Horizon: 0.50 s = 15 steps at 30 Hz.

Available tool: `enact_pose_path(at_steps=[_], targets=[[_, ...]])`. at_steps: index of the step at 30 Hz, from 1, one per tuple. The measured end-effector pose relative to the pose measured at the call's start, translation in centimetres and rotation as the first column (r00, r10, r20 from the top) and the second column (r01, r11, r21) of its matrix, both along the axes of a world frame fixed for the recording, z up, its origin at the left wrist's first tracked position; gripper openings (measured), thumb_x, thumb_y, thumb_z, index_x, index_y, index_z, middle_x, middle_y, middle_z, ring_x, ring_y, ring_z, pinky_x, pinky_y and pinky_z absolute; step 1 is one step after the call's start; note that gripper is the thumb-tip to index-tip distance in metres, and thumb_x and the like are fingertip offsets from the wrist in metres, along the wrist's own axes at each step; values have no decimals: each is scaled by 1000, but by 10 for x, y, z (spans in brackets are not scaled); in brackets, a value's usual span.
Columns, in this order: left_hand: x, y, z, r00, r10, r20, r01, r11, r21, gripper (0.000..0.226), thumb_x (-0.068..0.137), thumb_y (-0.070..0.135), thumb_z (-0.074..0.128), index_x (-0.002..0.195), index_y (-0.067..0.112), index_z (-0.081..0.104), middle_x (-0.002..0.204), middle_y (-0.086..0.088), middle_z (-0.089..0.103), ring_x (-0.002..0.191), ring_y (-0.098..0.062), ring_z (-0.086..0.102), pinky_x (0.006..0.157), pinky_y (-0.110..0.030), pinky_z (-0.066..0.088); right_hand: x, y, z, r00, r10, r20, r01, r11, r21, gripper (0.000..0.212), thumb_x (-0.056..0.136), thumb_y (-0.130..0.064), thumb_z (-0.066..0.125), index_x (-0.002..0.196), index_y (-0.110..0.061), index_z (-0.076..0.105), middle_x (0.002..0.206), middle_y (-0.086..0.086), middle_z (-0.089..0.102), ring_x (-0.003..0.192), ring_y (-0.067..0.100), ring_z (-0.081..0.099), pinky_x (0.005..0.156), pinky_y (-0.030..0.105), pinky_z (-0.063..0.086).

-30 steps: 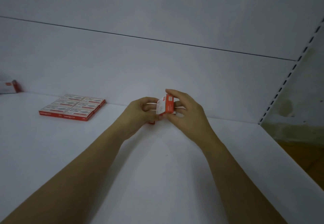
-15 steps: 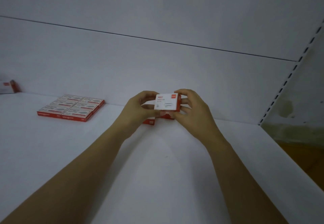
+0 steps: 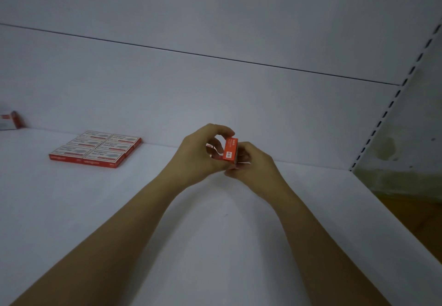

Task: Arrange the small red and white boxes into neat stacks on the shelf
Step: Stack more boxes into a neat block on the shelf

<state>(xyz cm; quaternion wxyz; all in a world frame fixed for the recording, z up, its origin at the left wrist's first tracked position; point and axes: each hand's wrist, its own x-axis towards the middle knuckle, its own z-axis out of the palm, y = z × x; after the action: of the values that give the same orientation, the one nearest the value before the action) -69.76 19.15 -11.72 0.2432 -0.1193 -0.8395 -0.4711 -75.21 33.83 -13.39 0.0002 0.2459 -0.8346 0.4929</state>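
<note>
While the small red box [image 3: 230, 149] is held on edge just above the white shelf [image 3: 215, 234], it is gripped from both sides. The left hand [image 3: 198, 155] is curled round it from nine o'clock, with the forefinger arched over the top corner. The right hand [image 3: 254, 168] is closed against it from four o'clock, with its fingertips pinched at the lower edge. The box's red face, marked with a small white label, is turned toward the camera, and the box is tilted slightly. A sliver of red and white is seen inside the curl of the left fingers, at nine o'clock of the box; whether it belongs to a second box cannot be told.

Well apart from the hands, at nine o'clock, a block of six boxes [image 3: 95, 149] is laid flat on the shelf in two rows of three, edges touching, close to the back panel [image 3: 215, 95]. Farther out at about ten o'clock, a lone box [image 3: 10, 120] is cut off by the frame edge. At two o'clock, a slotted upright [image 3: 392, 99] is set beside the panel.
</note>
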Motion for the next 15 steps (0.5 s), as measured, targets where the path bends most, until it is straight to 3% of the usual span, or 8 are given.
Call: enact_pose_path(at_steps=[6,9,11,15], targets=[[-5,-7,-2,992,93,-84,-98,994,-55,47,73,6,77,108,24,51,109,11,53,92,-8,57,73,-13,54,-1,-1,6,970,-141,-198,117,985,-127,44,77,-3,73,114,-13,53,116,0,50,98,8,54,66,1,47],[-7,-9,-7,975,161,-152,-174,981,-80,44,78,3,72,113,18,49,116,4,56,98,-8,57,74,-7,51,4,-5,8,923,-193,-334,138,973,-182,42,79,0,71,112,-13,49,119,0,44,105,11,50,69,-1,46],[-6,-9,-8,937,172,-304,-210,973,-98,43,78,-4,69,113,13,51,116,-1,58,100,-7,57,81,-5,48,9,-8,8,856,-228,-463,146,967,-207,44,77,2,71,110,-13,47,118,4,44,104,12,51,69,-3,45],[-3,-6,-8,787,174,-592,-301,946,-122,39,79,-1,64,111,12,48,118,-17,60,112,-18,51,97,-16,43,13,-11,8,662,-278,-696,98,953,-287,55,73,5,73,107,-20,39,114,2,41,106,11,50,80,6,49]])
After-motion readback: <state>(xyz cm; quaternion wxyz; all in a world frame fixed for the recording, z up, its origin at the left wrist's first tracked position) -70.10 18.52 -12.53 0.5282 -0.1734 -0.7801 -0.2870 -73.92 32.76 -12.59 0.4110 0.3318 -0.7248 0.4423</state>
